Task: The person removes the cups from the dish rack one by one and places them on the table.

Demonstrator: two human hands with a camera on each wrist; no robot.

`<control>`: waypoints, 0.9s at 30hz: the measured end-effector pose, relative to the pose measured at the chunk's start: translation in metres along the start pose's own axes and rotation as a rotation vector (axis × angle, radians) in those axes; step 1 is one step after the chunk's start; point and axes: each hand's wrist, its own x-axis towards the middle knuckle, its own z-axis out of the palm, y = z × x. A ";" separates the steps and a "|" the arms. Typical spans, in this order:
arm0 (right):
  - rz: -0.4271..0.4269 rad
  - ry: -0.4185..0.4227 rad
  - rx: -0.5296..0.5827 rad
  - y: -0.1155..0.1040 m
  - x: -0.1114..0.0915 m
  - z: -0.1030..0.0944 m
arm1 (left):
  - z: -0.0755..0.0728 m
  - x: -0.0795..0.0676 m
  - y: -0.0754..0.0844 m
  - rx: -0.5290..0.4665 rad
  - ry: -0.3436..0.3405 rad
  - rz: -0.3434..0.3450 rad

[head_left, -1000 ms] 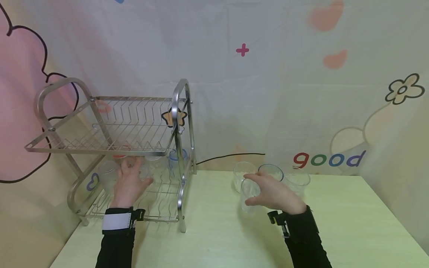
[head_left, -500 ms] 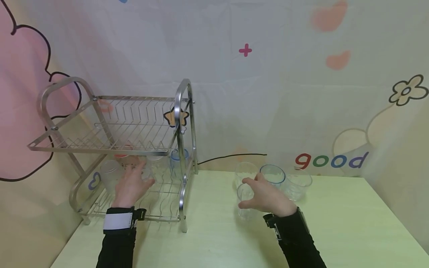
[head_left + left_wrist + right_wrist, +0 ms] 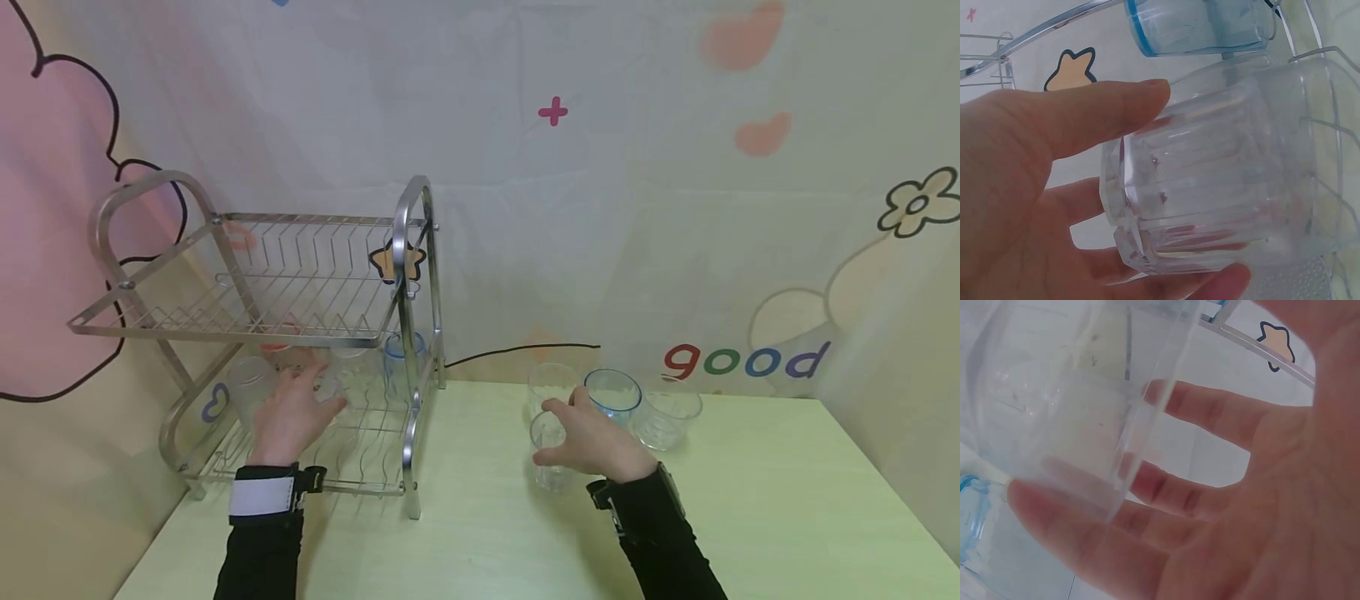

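Note:
In the head view my left hand (image 3: 288, 421) reaches into the lower tier of the metal dish rack (image 3: 408, 417). It grips a clear faceted glass (image 3: 1210, 181), thumb on one side and fingers on the other; the glass's far end is close to the rack wires. My right hand (image 3: 603, 442) is over the table to the right of the rack. Its thumb and fingers are round a clear cup (image 3: 1054, 406), near the rim end. Behind that hand stand a clear glass (image 3: 551, 379), a blue-rimmed glass (image 3: 613, 392) and a wide clear glass (image 3: 667, 417).
Around my left hand, the lower tier also holds a frosted clear glass (image 3: 250, 387), a red-rimmed glass (image 3: 281, 354), a clear glass (image 3: 356, 371) and a blue glass (image 3: 396, 367). The wire upper tier (image 3: 300, 308) overhangs them. A printed cloth (image 3: 495, 250) hangs behind the table (image 3: 480, 533).
My right hand has shifted a little left and nearer with the cup, then held still. The left hand stays at its place in the rack. The head view has turned slightly left.

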 end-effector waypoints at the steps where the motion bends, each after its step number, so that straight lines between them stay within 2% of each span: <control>1: 0.001 0.000 -0.001 0.000 0.000 0.000 | -0.001 0.000 0.000 -0.002 0.005 0.006; 6: -0.002 0.000 0.001 0.001 -0.001 -0.001 | -0.007 -0.003 0.004 -0.019 0.022 0.027; 11: -0.021 0.000 -0.004 0.001 -0.003 -0.003 | -0.013 -0.005 0.010 -0.040 -0.029 -0.006; 15: -0.037 0.005 -0.034 0.001 -0.007 -0.008 | -0.016 -0.008 0.012 -0.062 -0.033 0.019; 19: -0.068 0.069 -0.055 0.000 -0.013 -0.016 | -0.021 -0.011 0.015 -0.086 0.010 0.108; 22: -0.131 0.136 -0.041 -0.002 -0.016 -0.022 | -0.027 -0.013 0.018 -0.124 0.023 0.165; 24: -0.183 0.176 -0.030 -0.005 -0.017 -0.025 | -0.031 -0.015 0.019 -0.170 0.014 0.180; 27: -0.247 0.215 0.000 -0.009 -0.018 -0.028 | -0.038 -0.018 0.019 -0.286 -0.049 0.163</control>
